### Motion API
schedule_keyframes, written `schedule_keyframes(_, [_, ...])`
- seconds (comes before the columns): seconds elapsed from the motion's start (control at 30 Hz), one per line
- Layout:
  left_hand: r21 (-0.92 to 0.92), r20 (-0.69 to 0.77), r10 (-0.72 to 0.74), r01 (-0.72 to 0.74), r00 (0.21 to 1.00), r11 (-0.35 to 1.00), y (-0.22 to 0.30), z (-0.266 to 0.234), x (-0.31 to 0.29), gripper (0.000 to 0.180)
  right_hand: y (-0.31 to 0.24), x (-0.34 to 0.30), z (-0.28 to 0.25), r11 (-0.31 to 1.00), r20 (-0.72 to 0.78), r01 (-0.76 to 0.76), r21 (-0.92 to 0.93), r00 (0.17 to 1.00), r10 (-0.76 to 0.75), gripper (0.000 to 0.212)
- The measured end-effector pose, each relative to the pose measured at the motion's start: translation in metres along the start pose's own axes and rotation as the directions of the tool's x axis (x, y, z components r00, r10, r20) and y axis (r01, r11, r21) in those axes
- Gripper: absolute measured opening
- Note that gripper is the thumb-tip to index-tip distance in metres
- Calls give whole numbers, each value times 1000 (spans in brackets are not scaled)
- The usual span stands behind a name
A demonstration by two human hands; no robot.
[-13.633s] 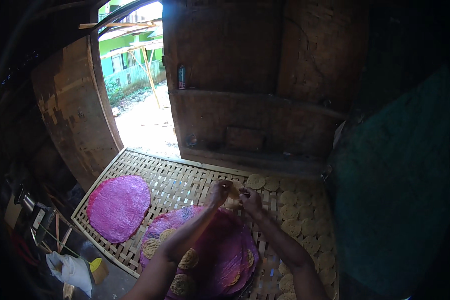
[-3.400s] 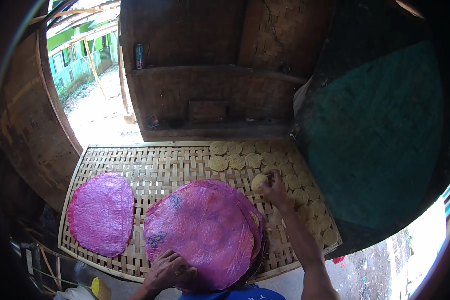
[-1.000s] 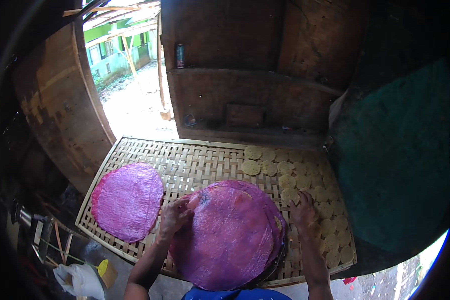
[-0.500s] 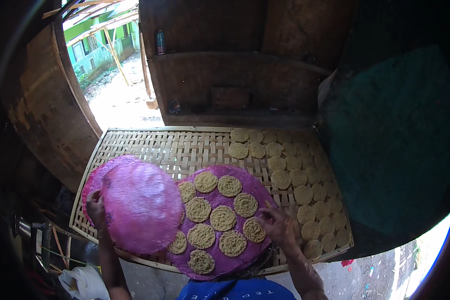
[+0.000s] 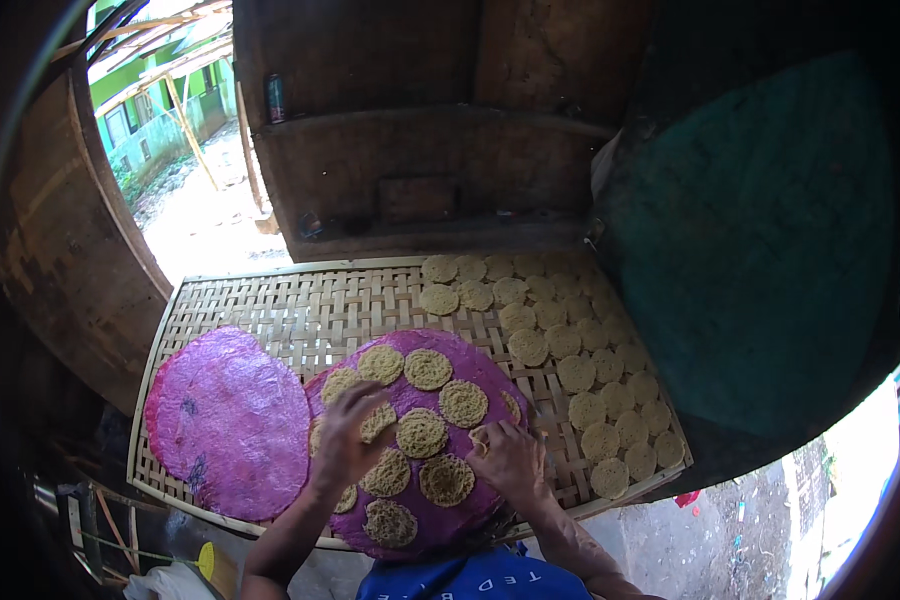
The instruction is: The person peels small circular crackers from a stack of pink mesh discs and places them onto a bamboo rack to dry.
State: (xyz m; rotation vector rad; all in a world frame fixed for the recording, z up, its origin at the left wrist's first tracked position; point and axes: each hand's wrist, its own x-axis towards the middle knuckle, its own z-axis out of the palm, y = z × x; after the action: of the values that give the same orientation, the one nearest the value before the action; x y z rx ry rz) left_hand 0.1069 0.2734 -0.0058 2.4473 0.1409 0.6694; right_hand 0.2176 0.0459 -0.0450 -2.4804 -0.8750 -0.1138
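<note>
Pale yellow, rough-textured dough rounds (image 5: pixel 422 433) lie spread over a domed purple-pink plastic sheet (image 5: pixel 430 348) in front of me. My right hand (image 5: pixel 510 462) pinches the lifted edge of one flat dough round (image 5: pixel 481 437) at the right side of the sheet. On the left, my left hand (image 5: pixel 352 437) hovers over the rounds, its slightly blurred fingers bent and apart, with nothing seen in them. It covers part of a round beneath it. A loose pink plastic sheet (image 5: pixel 232 425) lies flat to the left.
Everything rests on a woven bamboo rack (image 5: pixel 300 300) with a pale frame. Rows of thinner rounds (image 5: pixel 575 373) cover its right side. Beyond stand a dark wooden wall (image 5: pixel 370 150) with a can (image 5: pixel 275 98) on a ledge, and a dark green sheet (image 5: pixel 760 250) at right.
My left hand has let go of the loose pink sheet, now lying flat, and moved right over the rounds. My right hand has taken hold of a round's edge. The view has shifted slightly.
</note>
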Motion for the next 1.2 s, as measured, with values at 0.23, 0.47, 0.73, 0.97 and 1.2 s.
schedule_keyframes(0.23, [-119,466,344,-328,815,937,40,69,49,48,7,-6,-20,927,8,-265,265,962,273,21])
schedule_keyframes(0.47, [-191,561,454,-425,692,885,15,103,66,41,9,-22,-14,929,-65,-125,349,986,157,34])
schedule_keyframes(0.73, [-169,544,454,-438,705,883,15,120,65,35,0,-36,-4,989,-255,-130,76,956,145,40])
schedule_keyframes(0.97, [-175,563,475,-463,677,869,14,112,66,35,20,-30,-5,950,-186,-227,212,945,267,33])
schedule_keyframes(1.2, [-258,541,516,-453,664,853,21,137,84,26,16,-33,-9,924,-180,-257,282,932,314,34])
